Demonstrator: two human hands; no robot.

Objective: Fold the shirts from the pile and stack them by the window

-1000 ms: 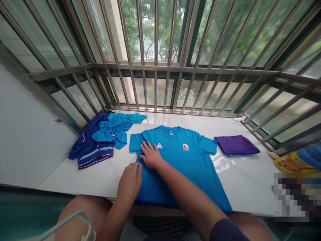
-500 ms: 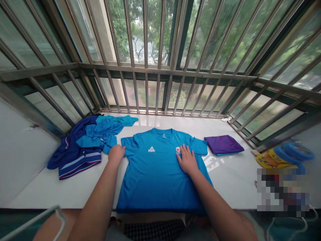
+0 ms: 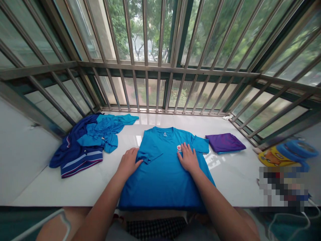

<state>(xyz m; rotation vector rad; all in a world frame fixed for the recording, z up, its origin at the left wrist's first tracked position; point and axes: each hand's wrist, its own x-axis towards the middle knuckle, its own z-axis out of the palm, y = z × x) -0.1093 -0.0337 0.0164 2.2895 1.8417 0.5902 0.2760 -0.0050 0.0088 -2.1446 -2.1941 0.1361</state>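
Observation:
A blue T-shirt (image 3: 165, 180) lies on the white ledge with its collar toward the window. Its left sleeve is folded inward across the chest and covers the chest lettering; the right sleeve sticks out to the side. My left hand (image 3: 129, 163) rests at the folded left edge, fingers stretched and thumb on the cloth, not gripping. Spread flat on the right chest, my right hand (image 3: 189, 159) lies just beside a small white-and-red badge (image 3: 179, 148). The shirt's hem hangs at the ledge's front edge.
Crumpled light-blue clothing (image 3: 100, 132) and dark-blue clothing (image 3: 67, 150) lie at the left. At the right are a folded purple garment (image 3: 224, 143), a yellow-and-blue container (image 3: 283, 155) and a blurred-out patch. Metal bars (image 3: 145, 68) line the window behind the white ledge (image 3: 87, 190).
My left hand has moved right, bringing the shirt's left sleeve and side edge inward over the chest, and its fingers have opened. My right hand stays flat on the shirt.

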